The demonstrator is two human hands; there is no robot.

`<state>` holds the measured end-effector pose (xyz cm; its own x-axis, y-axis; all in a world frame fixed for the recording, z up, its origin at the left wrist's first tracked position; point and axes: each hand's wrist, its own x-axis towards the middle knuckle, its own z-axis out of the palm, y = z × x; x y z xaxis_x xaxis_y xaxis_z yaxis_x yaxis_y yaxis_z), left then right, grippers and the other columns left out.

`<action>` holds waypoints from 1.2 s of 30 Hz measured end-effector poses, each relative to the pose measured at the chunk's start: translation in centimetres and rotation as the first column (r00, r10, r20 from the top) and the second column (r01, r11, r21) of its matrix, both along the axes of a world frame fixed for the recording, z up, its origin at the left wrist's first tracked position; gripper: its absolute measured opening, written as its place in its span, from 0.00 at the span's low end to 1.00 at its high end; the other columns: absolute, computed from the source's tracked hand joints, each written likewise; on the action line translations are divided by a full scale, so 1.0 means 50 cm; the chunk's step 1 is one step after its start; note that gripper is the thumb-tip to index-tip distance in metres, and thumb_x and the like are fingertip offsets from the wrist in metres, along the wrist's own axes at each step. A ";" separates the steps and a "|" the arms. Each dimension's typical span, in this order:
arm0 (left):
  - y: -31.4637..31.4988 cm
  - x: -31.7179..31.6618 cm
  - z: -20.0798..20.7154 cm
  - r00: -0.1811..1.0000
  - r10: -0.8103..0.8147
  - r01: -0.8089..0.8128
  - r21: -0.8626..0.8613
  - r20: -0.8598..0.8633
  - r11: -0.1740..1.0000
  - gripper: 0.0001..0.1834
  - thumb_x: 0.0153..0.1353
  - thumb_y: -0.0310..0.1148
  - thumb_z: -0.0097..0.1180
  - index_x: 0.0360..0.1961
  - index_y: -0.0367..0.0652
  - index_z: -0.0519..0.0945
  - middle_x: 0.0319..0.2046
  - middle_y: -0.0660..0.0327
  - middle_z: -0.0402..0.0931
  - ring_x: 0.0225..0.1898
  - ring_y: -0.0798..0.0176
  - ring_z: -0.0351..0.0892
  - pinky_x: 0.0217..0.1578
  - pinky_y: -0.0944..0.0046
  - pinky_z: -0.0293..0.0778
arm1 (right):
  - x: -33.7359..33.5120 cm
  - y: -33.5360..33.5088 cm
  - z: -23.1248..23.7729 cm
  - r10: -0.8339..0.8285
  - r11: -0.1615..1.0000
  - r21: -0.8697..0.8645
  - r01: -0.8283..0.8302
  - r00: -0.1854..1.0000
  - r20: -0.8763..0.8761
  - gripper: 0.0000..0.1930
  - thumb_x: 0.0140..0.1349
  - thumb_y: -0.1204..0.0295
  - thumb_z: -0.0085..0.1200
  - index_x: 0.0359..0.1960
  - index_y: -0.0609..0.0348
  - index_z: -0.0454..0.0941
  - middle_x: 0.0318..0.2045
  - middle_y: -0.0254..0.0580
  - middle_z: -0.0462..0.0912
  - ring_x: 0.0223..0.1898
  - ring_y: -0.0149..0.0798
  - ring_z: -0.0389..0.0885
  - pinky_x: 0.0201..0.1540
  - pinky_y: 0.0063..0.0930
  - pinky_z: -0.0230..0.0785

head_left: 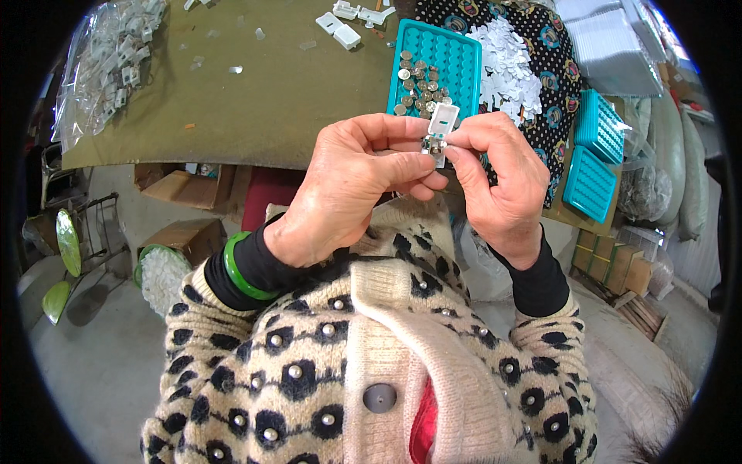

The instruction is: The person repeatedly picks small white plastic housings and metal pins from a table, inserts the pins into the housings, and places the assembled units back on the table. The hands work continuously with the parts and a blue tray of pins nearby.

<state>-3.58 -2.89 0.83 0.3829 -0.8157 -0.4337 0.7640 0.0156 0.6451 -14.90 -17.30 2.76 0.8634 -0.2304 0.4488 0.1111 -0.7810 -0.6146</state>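
Observation:
Over the table's near edge, my left hand (348, 174) grips a small white plastic case (444, 118) with its hinged lid standing up. Shiny metal parts show in the case's lower half, between my thumb and fingers. My right hand (501, 174) is closed in a pinch at the right side of the same case; whether a smaller piece sits between its fingertips I cannot tell. Just beyond my hands is a teal tray (452, 46) with rows of dimples. Several round silver button cells (421, 85) lie heaped in its left part.
White flat plastic tabs (506, 66) are piled on a dark patterned cloth (550, 89) right of the tray. More teal trays (591, 184) stand at the right. A clear bag of small white cases (116, 66) lies far left; loose white cases (338, 29) lie at the back.

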 end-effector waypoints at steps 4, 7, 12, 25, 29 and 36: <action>-0.001 -0.002 0.001 1.000 0.012 -0.012 -0.004 0.028 1.000 0.17 0.60 0.19 0.60 0.50 0.28 0.75 0.37 0.51 0.81 0.34 0.58 0.86 0.35 0.65 0.83 | 0.002 0.002 0.000 -0.019 0.999 -0.046 0.019 1.000 -0.003 0.08 0.54 0.86 0.60 0.35 0.66 0.77 0.32 0.45 0.79 0.32 0.41 0.79 0.34 0.28 0.72; -0.001 -0.003 0.001 0.999 0.016 -0.017 0.013 0.046 1.000 0.16 0.59 0.20 0.61 0.49 0.29 0.76 0.36 0.52 0.81 0.32 0.59 0.85 0.33 0.65 0.83 | 0.003 0.007 -0.002 0.018 1.000 -0.025 -0.018 0.999 -0.030 0.08 0.54 0.86 0.59 0.35 0.66 0.77 0.32 0.45 0.79 0.31 0.40 0.79 0.34 0.27 0.71; -0.001 0.000 -0.006 0.997 -0.044 0.039 0.077 0.066 0.996 0.14 0.59 0.21 0.63 0.46 0.34 0.78 0.32 0.55 0.82 0.26 0.66 0.82 0.26 0.69 0.80 | -0.032 -0.032 0.008 0.032 0.970 0.242 -0.001 0.992 -0.125 0.05 0.60 0.85 0.56 0.37 0.67 0.77 0.34 0.41 0.79 0.30 0.32 0.76 0.32 0.22 0.69; 0.005 -0.001 -0.015 0.998 -0.015 0.010 -0.090 -0.056 0.996 0.08 0.64 0.26 0.57 0.44 0.37 0.77 0.34 0.56 0.82 0.22 0.70 0.77 0.18 0.75 0.67 | -0.104 -0.084 -0.095 -0.275 0.884 -0.408 0.226 0.959 -0.064 0.11 0.51 0.84 0.61 0.37 0.62 0.79 0.30 0.41 0.74 0.31 0.44 0.76 0.32 0.34 0.70; 0.009 0.006 -0.020 0.996 -0.019 0.005 -0.166 -0.082 0.986 0.14 0.67 0.27 0.55 0.52 0.35 0.76 0.45 0.49 0.81 0.33 0.65 0.85 0.22 0.73 0.75 | -0.101 -0.077 -0.087 -0.261 0.873 -0.431 0.227 0.965 -0.021 0.09 0.51 0.84 0.60 0.35 0.63 0.78 0.30 0.43 0.75 0.31 0.45 0.77 0.32 0.35 0.70; 0.018 0.027 -0.028 0.987 -0.037 -0.007 -0.272 -0.155 0.962 0.16 0.67 0.24 0.52 0.56 0.37 0.74 0.50 0.45 0.79 0.43 0.60 0.85 0.26 0.73 0.82 | -0.062 -0.018 -0.006 -0.265 0.946 0.148 0.287 0.952 -0.150 0.04 0.60 0.82 0.58 0.36 0.64 0.78 0.33 0.44 0.81 0.30 0.39 0.80 0.34 0.29 0.73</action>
<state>-2.24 -1.98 -0.57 0.3146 -0.9160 -0.2490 0.8570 0.1613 0.4895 -18.02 -18.22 2.47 0.8022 -0.5297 0.2753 -0.1811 -0.6554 -0.7332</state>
